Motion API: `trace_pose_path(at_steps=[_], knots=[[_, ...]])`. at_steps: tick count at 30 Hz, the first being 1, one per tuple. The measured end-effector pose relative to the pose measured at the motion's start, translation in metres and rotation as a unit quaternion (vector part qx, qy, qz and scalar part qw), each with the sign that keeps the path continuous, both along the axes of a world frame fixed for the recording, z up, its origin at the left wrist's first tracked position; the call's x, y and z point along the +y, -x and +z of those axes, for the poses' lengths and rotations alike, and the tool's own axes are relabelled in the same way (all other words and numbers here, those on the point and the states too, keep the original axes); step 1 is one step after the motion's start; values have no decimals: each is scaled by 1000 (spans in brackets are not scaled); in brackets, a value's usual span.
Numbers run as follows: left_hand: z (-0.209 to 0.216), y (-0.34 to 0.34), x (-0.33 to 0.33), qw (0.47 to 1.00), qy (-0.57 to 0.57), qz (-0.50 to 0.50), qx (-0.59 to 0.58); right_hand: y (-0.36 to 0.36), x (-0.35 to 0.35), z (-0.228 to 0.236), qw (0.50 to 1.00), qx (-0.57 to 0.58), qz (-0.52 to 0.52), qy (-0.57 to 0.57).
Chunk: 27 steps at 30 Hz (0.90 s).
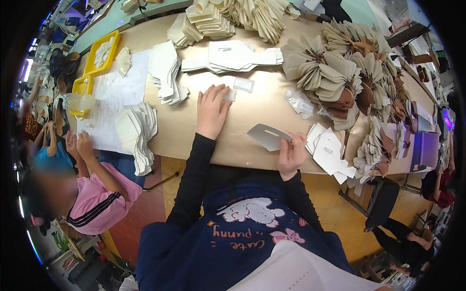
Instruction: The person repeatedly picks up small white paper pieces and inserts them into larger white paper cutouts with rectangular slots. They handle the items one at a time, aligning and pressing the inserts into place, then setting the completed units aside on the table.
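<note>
My left hand (211, 111) lies palm down on the tan-covered table, fingers stretched out. Its fingertips rest at the edge of a small translucent rectangular piece (230, 95). Just beyond lies a second small clear rectangle (243, 84) with a pale frame. Between thumb and fingers, my right hand (293, 153) holds a flat grey-white cut piece (264, 137) with a narrow slot, tilted above the table near its front edge. To the right of that hand, several white cut pieces (328, 151) with slots lie fanned out.
White cut pieces are stacked at the back (232, 56) and left (165, 72). Bundles of beige and brown pieces (340, 72) crowd the right side, near small clear plastic bags (299, 103). A co-worker in a pink top (104, 199) sits at the left, by yellow trays (102, 53).
</note>
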<state>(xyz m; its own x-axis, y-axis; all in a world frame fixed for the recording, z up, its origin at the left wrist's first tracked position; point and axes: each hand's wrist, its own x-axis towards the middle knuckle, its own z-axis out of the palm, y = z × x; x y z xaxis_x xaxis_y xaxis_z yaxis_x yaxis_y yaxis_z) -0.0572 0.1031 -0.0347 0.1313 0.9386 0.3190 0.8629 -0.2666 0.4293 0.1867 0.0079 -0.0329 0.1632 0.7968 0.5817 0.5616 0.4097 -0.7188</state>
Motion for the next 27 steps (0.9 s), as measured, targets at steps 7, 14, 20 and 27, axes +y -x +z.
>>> trace_pose_path(at_steps=[7,14,20,27], knots=[[16,-7,-21,1000,1,7,-13,4,-1,-8,990,124,-27,65],[14,-26,-12,998,-12,54,26,2,1,-5,990,121,-7,69],[11,-15,-15,998,-65,-17,21,3,0,-6,985,149,-28,77],[20,-18,-17,995,-37,8,-89,-3,-2,-18,981,171,-4,88]])
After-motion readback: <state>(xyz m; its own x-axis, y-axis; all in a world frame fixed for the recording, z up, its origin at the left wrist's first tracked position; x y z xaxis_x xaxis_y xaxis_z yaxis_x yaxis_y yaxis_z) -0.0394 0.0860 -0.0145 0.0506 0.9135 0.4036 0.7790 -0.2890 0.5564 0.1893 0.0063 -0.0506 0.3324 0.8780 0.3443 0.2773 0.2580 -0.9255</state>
